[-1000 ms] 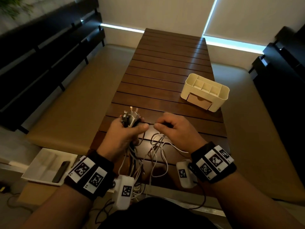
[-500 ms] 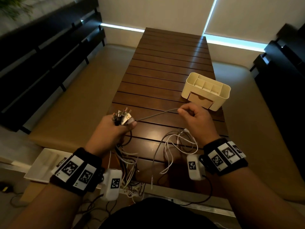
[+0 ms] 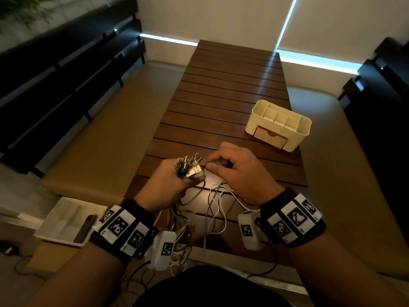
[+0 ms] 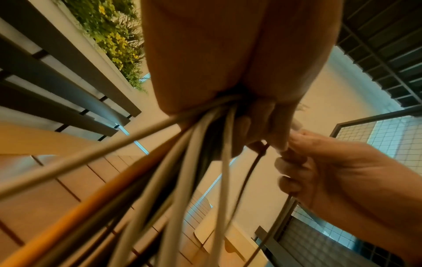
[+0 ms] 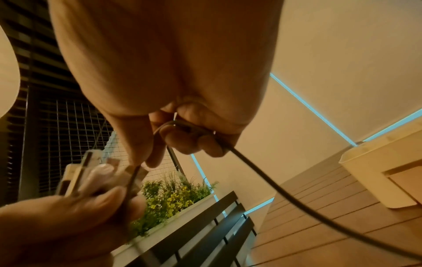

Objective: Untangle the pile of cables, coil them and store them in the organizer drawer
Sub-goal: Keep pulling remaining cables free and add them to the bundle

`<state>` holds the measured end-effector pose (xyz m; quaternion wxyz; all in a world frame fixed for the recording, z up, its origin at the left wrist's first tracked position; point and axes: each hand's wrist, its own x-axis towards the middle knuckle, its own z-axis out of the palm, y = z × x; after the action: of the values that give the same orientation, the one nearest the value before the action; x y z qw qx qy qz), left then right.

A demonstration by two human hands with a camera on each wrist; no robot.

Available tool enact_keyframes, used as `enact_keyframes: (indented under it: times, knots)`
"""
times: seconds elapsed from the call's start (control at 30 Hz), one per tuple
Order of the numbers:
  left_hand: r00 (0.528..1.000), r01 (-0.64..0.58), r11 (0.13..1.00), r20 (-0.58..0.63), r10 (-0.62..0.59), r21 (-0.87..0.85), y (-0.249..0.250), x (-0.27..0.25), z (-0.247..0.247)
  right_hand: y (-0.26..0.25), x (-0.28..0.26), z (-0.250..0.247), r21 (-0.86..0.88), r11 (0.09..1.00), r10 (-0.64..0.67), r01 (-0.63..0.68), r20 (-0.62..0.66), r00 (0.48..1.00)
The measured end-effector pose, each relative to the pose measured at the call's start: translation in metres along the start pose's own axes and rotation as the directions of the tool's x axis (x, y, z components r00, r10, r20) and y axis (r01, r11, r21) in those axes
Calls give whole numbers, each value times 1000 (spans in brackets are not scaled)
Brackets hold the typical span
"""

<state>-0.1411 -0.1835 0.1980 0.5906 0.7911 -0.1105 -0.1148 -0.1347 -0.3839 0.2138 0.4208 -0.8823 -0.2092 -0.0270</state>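
**Both hands on the cable bundle**

The left hand is fisted around a bundle of cables, plugs sticking up, above the counter. The right hand, just beside, pinches one dark cable. One organizer, its single drawer closed, sits well right.

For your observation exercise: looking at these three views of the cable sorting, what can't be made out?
- Drawer contents: shut, head view.
- Cable count in the left hand: fingers hide it; left wrist view blurs the cables.
- Plug types: blurred, right wrist view.
- Dark cable far end: cut off by the frame edge beyond the right hand.
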Motion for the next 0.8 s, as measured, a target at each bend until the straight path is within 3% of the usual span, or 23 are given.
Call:
enact_keyframes:
  times: [0.17,0.23,0.3,0.4,0.53,0.6,0.7,0.8]
  knots:
    - [983,36,999,-178,-38,-13,-4,-5,-18,24,-5,-18,14,985,172,-172,-34,985]
    - [967,54,998,-247,-56,-14,-10,-5,-29,38,-12,-27,64,957,290,-284,-115,950]
    - [969,67,997,-242,-56,35,-14,-7,-34,43,-17,-37,151,931,356,-332,-178,917]
    - [979,55,989,-202,-26,139,-17,-6,-31,43,-15,-38,92,945,326,-315,-155,933]
    - [957,-24,983,-280,74,179,-8,-3,-9,32,-6,-22,-163,948,295,-273,128,947]
    - [975,-58,983,-200,92,173,-2,-3,6,23,-4,-12,-169,966,231,-197,216,949]
    - [995,-91,977,-27,98,191,1,-2,19,11,-4,-1,-74,996,69,-54,212,975]
    - [994,-64,976,-75,81,206,-2,1,10,18,-3,-11,-69,992,114,-106,121,986]
